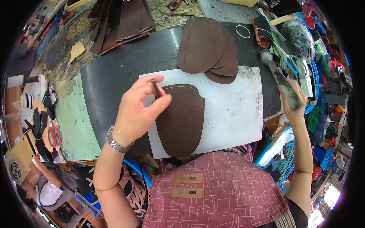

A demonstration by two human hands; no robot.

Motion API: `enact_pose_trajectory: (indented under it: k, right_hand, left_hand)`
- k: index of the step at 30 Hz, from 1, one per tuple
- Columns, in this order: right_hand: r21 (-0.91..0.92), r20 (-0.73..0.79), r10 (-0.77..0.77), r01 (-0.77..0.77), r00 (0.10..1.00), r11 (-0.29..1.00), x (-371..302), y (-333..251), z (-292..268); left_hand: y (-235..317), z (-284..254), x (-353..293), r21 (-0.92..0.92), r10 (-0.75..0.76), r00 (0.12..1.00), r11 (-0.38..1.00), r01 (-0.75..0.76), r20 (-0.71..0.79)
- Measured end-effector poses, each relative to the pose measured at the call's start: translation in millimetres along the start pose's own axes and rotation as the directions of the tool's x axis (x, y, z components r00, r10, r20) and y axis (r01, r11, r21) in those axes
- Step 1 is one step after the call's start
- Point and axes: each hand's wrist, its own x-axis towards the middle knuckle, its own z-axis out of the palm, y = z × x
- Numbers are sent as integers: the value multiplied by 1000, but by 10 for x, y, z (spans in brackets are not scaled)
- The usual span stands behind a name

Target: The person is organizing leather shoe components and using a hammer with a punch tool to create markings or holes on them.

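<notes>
Left hand (138, 110): pinches a metal punch (155, 88) upright, tip on the brown leather piece (181, 119).
Right hand (291, 99): clenched around a raised hammer (280, 78).
Workpiece: lies flat on a white cutting mat (232, 110), near 1 stack of leather pieces (207, 47).
Risk: an off-centre blow could hit the fingers; a tilted punch could skid and scar the leather.
</notes>
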Motion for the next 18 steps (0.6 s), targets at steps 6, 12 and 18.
enact_pose_trajectory:
  k: [6, 12, 18]
  right_hand:
    - [-340, -14, -39, 32, 999, 940, 18, 441, 290]
    - [-286, 73, -62, 81, 995, 955, 97, 361, 212]
    - [232, 123, 239, -262, 963, 937, 607, -484, 404]
  left_hand:
    - [135, 103, 25, 341, -11, 963, 936, -84, 268]
    - [653, -2, 484, -21, 148, 905, 988, -152, 398]
    - [211, 294, 1798, -20, -9, 949, 1000, 16, 314]
